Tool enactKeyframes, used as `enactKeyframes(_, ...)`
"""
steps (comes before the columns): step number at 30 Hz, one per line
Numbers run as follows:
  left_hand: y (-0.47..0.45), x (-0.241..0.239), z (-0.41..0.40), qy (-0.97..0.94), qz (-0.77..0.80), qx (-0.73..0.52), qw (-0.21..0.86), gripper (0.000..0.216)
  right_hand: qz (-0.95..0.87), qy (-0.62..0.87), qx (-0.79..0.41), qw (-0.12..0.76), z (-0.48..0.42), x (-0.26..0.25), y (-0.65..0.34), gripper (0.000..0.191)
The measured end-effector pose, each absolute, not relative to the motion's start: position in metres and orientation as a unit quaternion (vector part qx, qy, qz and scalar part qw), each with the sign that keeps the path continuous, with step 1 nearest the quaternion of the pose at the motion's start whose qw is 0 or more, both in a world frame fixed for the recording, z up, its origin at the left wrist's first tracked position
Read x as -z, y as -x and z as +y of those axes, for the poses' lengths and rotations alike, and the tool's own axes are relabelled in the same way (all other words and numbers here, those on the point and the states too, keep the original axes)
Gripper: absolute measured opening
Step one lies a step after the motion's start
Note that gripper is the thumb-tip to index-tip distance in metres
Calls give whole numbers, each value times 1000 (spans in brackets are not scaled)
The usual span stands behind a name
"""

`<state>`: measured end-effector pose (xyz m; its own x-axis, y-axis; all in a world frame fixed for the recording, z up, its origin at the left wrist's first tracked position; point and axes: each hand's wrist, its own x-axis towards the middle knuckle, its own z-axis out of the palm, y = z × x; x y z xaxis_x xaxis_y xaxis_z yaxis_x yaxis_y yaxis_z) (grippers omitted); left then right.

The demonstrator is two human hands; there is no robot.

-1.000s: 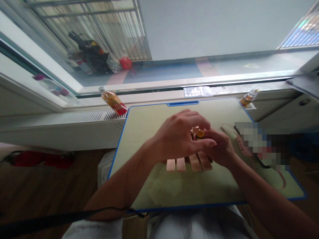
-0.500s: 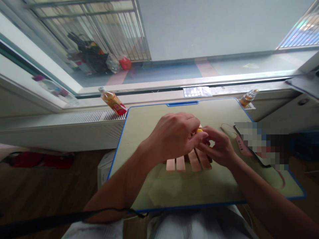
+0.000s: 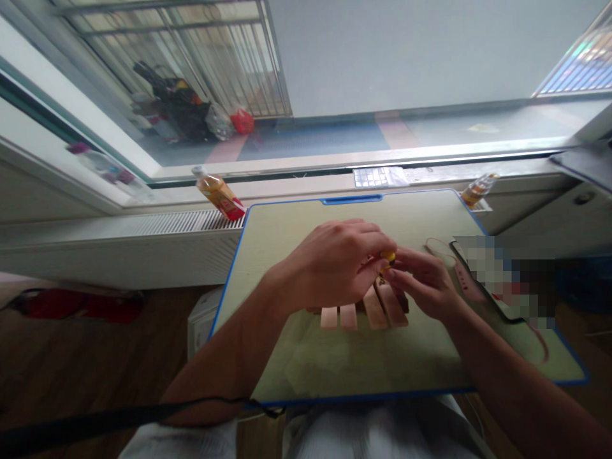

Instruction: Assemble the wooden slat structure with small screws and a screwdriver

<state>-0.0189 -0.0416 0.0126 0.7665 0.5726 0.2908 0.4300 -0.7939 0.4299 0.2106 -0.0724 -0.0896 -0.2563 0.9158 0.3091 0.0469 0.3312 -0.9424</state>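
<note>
Daylight from the window falls on a green counter with a blue edge. At its middle I see a small yellow piece pinched between both hands. My left hand curls over it, fingers closed onto it from the left; my right hand meets it from the other side, fingertips tight on it. Just under the hands lie wooden slats, side by side. Two bottles lie on the sill beyond, well apart.
</note>
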Motion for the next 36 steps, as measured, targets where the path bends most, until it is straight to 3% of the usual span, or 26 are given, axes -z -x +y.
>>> enactKeyframes(7,20,-12,-40,-904,315,-237,165,22,-672,381,-382,508,-70,95,-204,18)
enactKeyframes(13,17,-10,-38,-896,366,-231,103,46,-699,376,-364,487,-68,94,-203,15)
enactKeyframes(19,13,-11,-43,-908,342,-212,114,36,-670,397,-360,514,-70,95,-198,22)
enactKeyframes(30,19,-11,-40,-919,300,-201,160,11,-633,357,-478,494,-70,96,-217,30)
enactKeyframes(36,21,-9,-37,-922,267,-205,192,22,-641,368,-466,486,-71,98,-213,23)
